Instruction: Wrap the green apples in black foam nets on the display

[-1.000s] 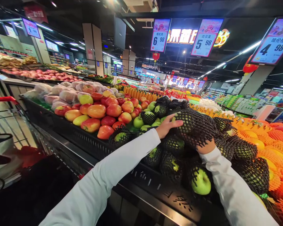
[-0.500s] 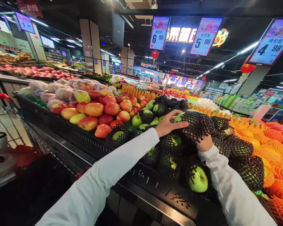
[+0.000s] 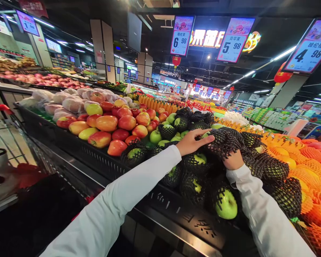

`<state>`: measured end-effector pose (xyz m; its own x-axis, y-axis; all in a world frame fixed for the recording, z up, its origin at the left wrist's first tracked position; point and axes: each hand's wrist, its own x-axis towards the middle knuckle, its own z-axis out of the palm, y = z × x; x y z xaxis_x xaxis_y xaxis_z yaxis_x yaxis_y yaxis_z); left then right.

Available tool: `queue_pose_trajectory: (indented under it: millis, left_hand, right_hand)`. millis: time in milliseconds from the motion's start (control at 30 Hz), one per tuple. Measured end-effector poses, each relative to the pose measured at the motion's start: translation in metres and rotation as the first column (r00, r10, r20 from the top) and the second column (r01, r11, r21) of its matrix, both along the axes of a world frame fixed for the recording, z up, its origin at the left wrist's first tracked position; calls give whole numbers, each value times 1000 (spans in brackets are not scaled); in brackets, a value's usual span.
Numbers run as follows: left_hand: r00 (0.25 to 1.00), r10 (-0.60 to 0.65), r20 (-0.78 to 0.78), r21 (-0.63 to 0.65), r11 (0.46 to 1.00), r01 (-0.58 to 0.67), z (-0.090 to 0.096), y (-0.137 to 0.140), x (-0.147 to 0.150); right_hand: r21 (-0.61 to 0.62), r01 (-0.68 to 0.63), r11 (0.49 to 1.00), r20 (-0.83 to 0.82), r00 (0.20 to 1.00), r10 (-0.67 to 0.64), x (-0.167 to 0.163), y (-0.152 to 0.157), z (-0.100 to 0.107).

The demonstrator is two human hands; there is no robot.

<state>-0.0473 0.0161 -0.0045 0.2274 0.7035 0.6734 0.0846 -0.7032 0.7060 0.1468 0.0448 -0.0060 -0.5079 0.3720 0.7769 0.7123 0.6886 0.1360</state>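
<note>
A green apple in a black foam net is between my two hands above the pile of green apples. My left hand grips its left end, with the thumb along the near side and fingertips partly hidden behind it. From below, my right hand supports the net; its fingers are mostly covered by the mesh. Around them lie more netted green apples, among them one with bare skin showing near the front and another under my left wrist.
Red and yellow apples fill the left part of the black crate. Orange-netted fruit is piled at the right. A shopping cart stands at the left edge. Price screens hang overhead.
The left hand's fingers have shifted slightly at the apple's end, and less green skin shows there. Both hands stay on the netted apple; the view has moved a little.
</note>
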Motion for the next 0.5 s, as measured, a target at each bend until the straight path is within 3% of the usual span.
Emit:
queue_pose_trajectory:
  millis: [100,167,333,500]
  left_hand:
    - [1000,2,-16,15,1000,-1,0,-3,1]
    - [999,8,31,18,1000,-8,1,-7,2]
    - [984,26,174,191,980,-60,3,-11,2]
    - [982,13,188,212,976,-53,3,-6,3]
  right_hand:
    - [28,-92,995,7,996,92,-3,-1,6]
    - [112,-132,985,-53,989,138,-4,-2,5]
    - [271,-119,955,-148,975,164,-4,-2,-5]
    - [342,-126,931,-111,979,173,-4,1,-7]
